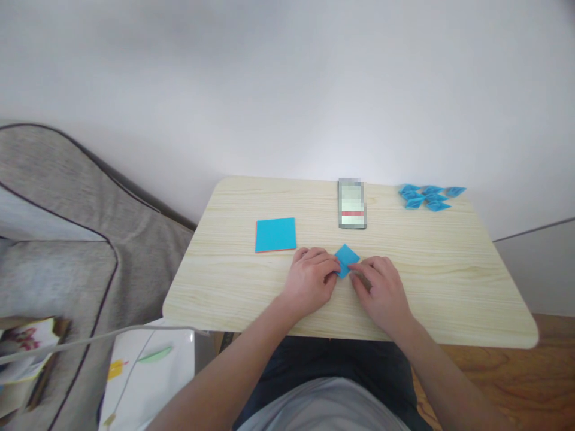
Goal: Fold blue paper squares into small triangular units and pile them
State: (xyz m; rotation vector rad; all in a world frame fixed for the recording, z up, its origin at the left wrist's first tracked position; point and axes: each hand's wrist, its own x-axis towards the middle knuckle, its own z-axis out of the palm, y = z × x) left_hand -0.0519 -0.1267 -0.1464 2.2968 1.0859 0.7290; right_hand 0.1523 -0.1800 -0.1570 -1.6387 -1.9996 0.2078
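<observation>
A small folded blue paper square [347, 256] lies on the wooden table, turned so a corner points toward the wall. My left hand [313, 276] grips its left corner between thumb and fingers. On the opposite side, my right hand [381, 290] touches the paper's lower right part with a fingertip, its thumb just below and the fingers partly bent. Whether the right fingers pinch an edge is too small to make out. Left of the hands is a stack of blue paper [275, 234] with a reddish edge showing underneath.
A phone [353, 203] with a lit screen lies beyond the paper. Several folded blue paper pieces [424, 197] sit at the table's [476, 287] back right. A grey sofa [139, 239] stands to the left, and a white wall [287, 90] rises behind.
</observation>
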